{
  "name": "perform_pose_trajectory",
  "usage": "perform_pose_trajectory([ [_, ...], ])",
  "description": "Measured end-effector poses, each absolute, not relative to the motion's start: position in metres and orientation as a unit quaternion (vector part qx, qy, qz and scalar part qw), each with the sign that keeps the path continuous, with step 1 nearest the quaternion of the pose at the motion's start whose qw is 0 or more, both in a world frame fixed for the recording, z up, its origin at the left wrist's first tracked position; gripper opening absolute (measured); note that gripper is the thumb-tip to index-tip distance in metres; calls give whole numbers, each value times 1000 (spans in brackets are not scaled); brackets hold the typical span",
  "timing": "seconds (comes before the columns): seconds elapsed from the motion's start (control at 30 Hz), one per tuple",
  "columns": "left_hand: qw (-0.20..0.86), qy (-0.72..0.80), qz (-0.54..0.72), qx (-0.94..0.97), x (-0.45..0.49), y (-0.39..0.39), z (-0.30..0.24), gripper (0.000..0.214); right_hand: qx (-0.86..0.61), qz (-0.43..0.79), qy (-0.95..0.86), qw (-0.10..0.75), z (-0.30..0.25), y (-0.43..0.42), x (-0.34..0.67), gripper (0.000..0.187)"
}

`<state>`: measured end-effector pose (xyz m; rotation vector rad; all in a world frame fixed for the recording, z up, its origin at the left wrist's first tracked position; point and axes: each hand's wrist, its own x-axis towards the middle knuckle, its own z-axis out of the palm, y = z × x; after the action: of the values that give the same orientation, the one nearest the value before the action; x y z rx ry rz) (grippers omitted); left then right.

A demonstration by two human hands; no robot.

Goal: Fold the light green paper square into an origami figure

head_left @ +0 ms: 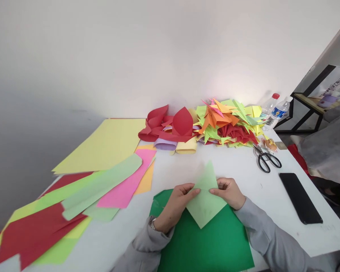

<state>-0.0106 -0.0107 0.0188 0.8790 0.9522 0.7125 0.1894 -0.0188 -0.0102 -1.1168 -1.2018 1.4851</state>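
Note:
A pale green folded paper [205, 198], diamond-shaped with one point up and one down, is held above a dark green sheet [206, 245] on the white table [272, 196]. My left hand [177, 206] pinches its left corner. My right hand [229, 192] pinches its right corner. Both wear grey sleeves.
Loose coloured sheets [102, 181] spread over the table's left side. A heap of folded paper figures [223, 122] and red paper shapes [170, 124] lies at the back. Scissors [266, 158], a black phone [300, 197] and two water bottles [273, 109] sit to the right.

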Motion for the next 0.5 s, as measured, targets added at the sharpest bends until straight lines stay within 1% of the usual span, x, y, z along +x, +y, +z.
perform_pose_trajectory([
  [0.17,728,437,286,444,-12,-11,18,38,-489,627,-432,426,-5,-17,195,33],
  [0.27,693,448,272,494,-14,-10,20,40,-499,623,-436,416,-4,-15,198,32],
  [0.43,620,488,309,530,-14,-8,12,44,-521,561,-430,478,-8,-10,201,33],
  [0.5,554,510,312,580,-14,-8,5,44,-530,535,-437,492,-11,-8,202,33],
])
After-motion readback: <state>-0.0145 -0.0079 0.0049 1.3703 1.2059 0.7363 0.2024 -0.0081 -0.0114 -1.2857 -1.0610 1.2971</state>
